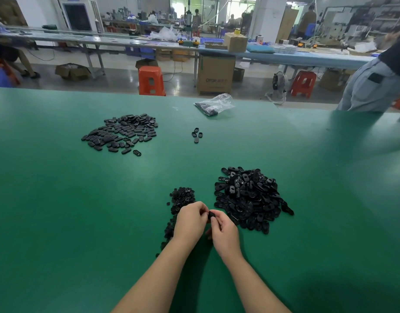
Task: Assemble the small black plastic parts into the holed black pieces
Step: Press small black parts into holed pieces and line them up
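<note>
part heaps [248,197] flanking hands, bag [213,104] beyond

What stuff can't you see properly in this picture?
Head view only:
- The black piece pinched between the left hand and right hand: fingers cover most of it, so whether a small part is fitted is unclear.
- The small black parts: the left hand and forearm hide part of the pile.
- The plastic bag: contents too small and crumpled to identify.
- The person at the right edge: cut off by the frame.
</note>
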The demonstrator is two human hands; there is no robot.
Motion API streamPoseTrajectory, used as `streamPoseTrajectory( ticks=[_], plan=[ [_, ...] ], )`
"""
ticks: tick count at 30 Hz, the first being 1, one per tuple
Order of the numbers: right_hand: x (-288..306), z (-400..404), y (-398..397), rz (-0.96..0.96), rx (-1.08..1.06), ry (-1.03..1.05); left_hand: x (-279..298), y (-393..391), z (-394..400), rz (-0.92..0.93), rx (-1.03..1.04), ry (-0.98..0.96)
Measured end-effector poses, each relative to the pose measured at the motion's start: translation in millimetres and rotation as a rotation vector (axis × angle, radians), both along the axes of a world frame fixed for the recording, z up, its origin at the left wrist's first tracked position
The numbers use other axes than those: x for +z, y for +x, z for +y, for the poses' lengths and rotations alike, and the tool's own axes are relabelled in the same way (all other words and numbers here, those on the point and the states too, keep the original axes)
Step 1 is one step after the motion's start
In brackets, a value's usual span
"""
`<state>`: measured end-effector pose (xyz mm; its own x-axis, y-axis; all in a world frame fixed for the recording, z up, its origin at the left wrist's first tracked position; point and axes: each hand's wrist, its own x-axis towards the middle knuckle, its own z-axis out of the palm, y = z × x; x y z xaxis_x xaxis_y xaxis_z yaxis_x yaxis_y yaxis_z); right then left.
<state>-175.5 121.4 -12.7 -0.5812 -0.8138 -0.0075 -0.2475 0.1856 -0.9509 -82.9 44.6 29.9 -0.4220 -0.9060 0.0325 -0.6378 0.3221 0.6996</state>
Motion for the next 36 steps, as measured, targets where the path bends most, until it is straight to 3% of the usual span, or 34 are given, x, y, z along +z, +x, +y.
streamPoseTrajectory(
  ticks=[6,10,13,24,36],
  plan=[
    [-1,-1,-2,-0.057,-0.020,-0.031,2,-4,0,0.021,0.050,0.011],
    [0,1,-2,-0.091,-0.035,-0.046,5,-1,-7,0.115,0.050,0.254],
    [0,1,-2,-0.106,-0.033,-0.065,4,2,-7,0.187,0.055,0.327],
    [-2,0,-2,-0.108,-0.053,-0.073,4,4,-3,0.194,0.004,0.337],
    [0,1,-3,-0.129,-0.068,-0.049,14,-1,4,0.048,0.003,0.166]
  ],
)
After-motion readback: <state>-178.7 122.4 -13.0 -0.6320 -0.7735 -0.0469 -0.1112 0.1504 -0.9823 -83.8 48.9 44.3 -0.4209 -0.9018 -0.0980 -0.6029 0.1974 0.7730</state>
